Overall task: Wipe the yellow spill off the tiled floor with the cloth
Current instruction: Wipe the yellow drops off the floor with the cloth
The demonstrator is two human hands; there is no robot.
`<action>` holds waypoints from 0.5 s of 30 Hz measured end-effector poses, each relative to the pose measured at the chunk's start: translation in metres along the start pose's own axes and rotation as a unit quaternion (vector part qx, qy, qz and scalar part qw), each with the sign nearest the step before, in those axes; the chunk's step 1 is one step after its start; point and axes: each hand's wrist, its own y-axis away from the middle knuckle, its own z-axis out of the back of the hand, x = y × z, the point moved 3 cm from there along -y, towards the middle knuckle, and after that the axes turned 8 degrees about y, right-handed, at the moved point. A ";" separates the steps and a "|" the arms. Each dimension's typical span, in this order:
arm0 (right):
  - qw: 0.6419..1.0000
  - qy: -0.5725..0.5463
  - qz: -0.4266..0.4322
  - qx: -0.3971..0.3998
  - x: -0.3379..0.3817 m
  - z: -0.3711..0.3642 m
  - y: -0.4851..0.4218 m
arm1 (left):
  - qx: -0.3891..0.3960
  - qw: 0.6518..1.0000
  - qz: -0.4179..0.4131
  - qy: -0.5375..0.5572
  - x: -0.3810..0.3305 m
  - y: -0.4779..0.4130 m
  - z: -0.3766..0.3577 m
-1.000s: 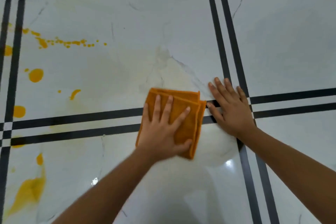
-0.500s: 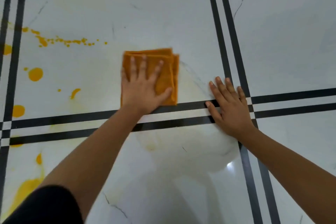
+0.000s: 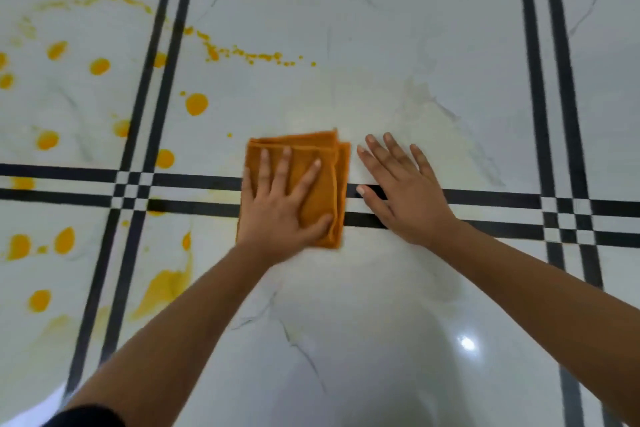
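A folded orange cloth (image 3: 323,163) lies flat on the white tiled floor (image 3: 398,28), across the two horizontal black stripes. My left hand (image 3: 282,204) presses on it with fingers spread. My right hand (image 3: 403,191) rests flat on the floor just right of the cloth, fingers apart, holding nothing. Yellow spill drops (image 3: 196,104) and a dotted yellow trail (image 3: 256,55) lie up and left of the cloth. A larger yellow smear (image 3: 166,288) sits at lower left. A pale yellowish film covers the tile beyond my hands.
Black double stripes (image 3: 485,211) run across the floor, and others cross them at the left (image 3: 138,184) and at the right (image 3: 561,211). More yellow blobs (image 3: 64,241) dot the far-left tiles. A light glare (image 3: 467,343) shows at lower right.
My left hand pulled the cloth back toward me onto the black stripes. The camera view shifted left, so more spill shows on the left. My right hand now lies close beside the cloth.
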 end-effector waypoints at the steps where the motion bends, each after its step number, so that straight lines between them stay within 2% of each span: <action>1: 1.000 0.001 0.002 0.003 0.004 -0.001 -0.004 | 0.010 0.999 -0.045 0.004 0.011 0.000 0.003; 2: 1.000 0.003 0.007 0.006 0.007 -0.002 -0.008 | 0.005 0.999 -0.033 0.004 0.028 -0.009 0.008; 3: 1.000 0.004 0.019 0.009 0.014 -0.003 -0.013 | -0.013 0.999 0.040 0.012 0.051 -0.019 0.014; 5: 0.999 0.012 0.051 0.008 0.030 -0.002 -0.023 | -0.042 0.977 0.204 0.043 0.080 -0.024 0.021; 6: 0.998 0.011 0.067 0.002 0.039 0.000 -0.030 | -0.049 0.972 0.228 0.037 0.080 -0.015 0.018; 7: 0.997 0.006 0.074 -0.003 0.044 0.003 -0.035 | -0.053 0.978 0.199 0.030 0.071 0.001 0.013; 10: 0.996 -0.003 0.088 -0.014 0.063 0.009 -0.047 | -0.003 1.000 0.006 0.004 0.057 0.072 -0.003; 11: 0.995 -0.005 0.098 -0.018 0.071 0.009 -0.048 | 0.006 1.000 -0.013 0.006 0.073 0.082 0.000; 12: 0.994 -0.010 0.104 -0.020 0.080 0.006 -0.047 | 0.000 1.000 0.023 0.013 0.094 0.084 0.005; 13: 0.994 -0.012 0.104 -0.018 0.085 0.005 -0.047 | -0.017 0.993 0.108 0.035 0.111 0.080 0.011; 15: 0.992 -0.014 0.127 -0.013 0.109 -0.002 -0.042 | -0.038 0.957 0.283 0.043 0.124 0.093 0.015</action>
